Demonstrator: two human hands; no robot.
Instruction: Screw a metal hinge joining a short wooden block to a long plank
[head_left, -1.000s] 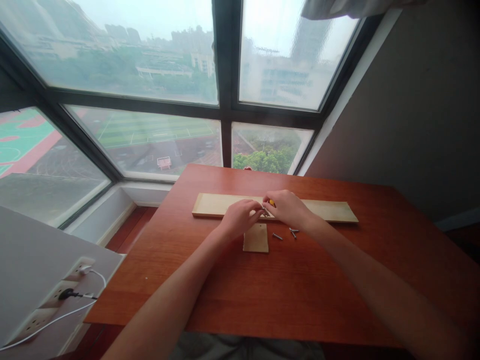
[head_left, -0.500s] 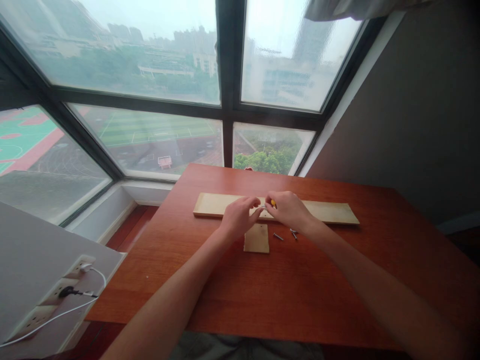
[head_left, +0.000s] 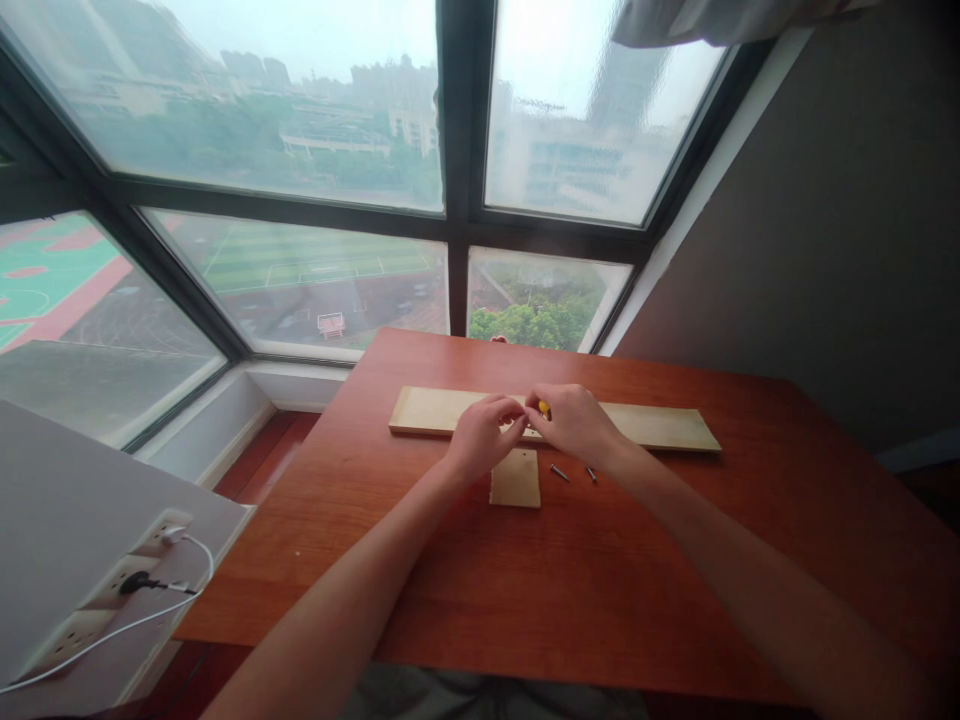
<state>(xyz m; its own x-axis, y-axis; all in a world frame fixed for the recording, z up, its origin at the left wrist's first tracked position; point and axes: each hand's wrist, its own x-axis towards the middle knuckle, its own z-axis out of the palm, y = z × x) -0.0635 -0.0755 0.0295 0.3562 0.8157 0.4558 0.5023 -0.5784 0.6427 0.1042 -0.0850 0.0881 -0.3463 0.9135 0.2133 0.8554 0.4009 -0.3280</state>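
My left hand [head_left: 487, 432] and my right hand [head_left: 574, 415] meet fingertip to fingertip above the middle of a long pale wooden board [head_left: 660, 426]. The left thumb and forefinger are pinched together, and whatever they grip is hidden. Against the palm side of the curled right fingers shows a small yellow object [head_left: 544, 409]; the hand covers the rest of it. Just in front of the board lies a small square wooden piece [head_left: 515, 480] with a hole near its far edge. To its right rest a screw [head_left: 559, 473] and another screw [head_left: 591, 475], partly by my right forearm.
The reddish-brown table [head_left: 450, 590] carries everything. Large windows [head_left: 300, 260] with dark frames stand beyond its far edge. At the left, a low wall holds sockets [head_left: 124, 585] with plugged-in cables. A grey wall [head_left: 810, 230] slopes up on the right.
My fingertips have closed together, hiding the small metal piece that showed between them. The right forearm now covers more of the farther screws. The board and square piece stay in place.
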